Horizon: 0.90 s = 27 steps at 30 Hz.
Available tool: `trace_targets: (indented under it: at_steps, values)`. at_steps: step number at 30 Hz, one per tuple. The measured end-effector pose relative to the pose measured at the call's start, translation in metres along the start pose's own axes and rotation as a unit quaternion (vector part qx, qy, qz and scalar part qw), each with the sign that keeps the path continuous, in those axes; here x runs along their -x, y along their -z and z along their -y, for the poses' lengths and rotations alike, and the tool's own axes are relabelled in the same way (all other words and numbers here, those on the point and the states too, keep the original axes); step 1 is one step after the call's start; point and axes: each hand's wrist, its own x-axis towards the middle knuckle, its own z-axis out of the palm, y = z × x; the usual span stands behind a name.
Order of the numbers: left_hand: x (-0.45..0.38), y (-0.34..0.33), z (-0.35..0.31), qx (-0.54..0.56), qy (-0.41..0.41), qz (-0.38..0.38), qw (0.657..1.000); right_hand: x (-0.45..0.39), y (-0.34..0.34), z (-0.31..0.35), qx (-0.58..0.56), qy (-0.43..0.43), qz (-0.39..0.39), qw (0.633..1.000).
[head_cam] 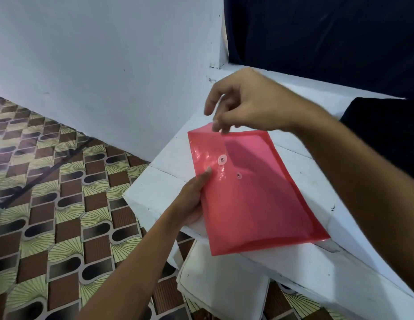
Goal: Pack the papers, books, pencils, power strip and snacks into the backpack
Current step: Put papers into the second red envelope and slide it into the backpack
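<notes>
Thin, slippery, flexible red plastic envelope (pixel 254 192) – left hand (pixel 192 202) grips its 9 o'clock edge; right hand (pixel 245 105) pinches the 12 o'clock flap.

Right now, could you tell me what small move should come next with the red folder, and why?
Probably lift the flap open with the right hand, which pinches the red folder at its top edge while the left hand grips its side; the papers lie below.

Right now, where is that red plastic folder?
In the head view the red folder lies right of centre on the white ledge, with the left hand holding its near-left edge and the right hand pinching its top edge.
</notes>
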Motion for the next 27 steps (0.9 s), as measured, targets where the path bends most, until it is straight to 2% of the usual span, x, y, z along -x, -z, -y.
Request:
trace_targets:
  at_steps: [2,4,6,7,10,13,15,20,23,25,27]
  values:
    - [0.005,-0.007,0.000,-0.094,-0.081,-0.077,0.989,-0.010,-0.016,0.004,0.024,0.008,0.016,1.000]
    - [0.009,-0.011,-0.004,-0.210,-0.215,-0.156,0.941,-0.017,-0.028,0.004,0.038,0.003,0.033,0.999]
    - [0.011,-0.013,-0.014,-0.317,-0.336,-0.162,0.872,-0.020,-0.036,0.001,0.015,-0.010,0.051,0.999]
    - [0.012,-0.018,-0.021,-0.342,-0.363,-0.146,0.854,-0.021,-0.039,-0.001,-0.005,-0.016,0.060,0.998]
    - [0.011,-0.035,-0.039,-0.294,-0.352,-0.131,0.879,-0.021,-0.038,-0.007,-0.069,-0.026,0.051,0.996]
    - [0.007,-0.024,-0.034,-0.247,-0.336,-0.098,0.904,-0.017,-0.018,-0.019,-0.037,-0.037,0.001,0.999]
    - [0.008,-0.010,-0.033,-0.201,-0.312,-0.102,0.923,-0.013,-0.001,-0.031,-0.036,-0.051,-0.019,0.998]
    - [0.011,0.009,-0.038,-0.043,-0.238,-0.169,0.956,-0.011,0.006,-0.053,-0.218,-0.055,-0.049,0.973]
    - [0.013,0.027,-0.043,0.061,-0.188,-0.196,0.960,-0.017,-0.008,-0.049,-0.289,-0.036,-0.084,0.953]
    - [0.019,0.045,-0.050,0.079,-0.137,-0.234,0.959,-0.022,-0.024,-0.051,-0.272,-0.055,-0.116,0.954]
    - [0.025,0.065,-0.059,0.064,-0.078,-0.273,0.957,-0.024,-0.046,-0.061,-0.161,-0.101,-0.123,0.974]
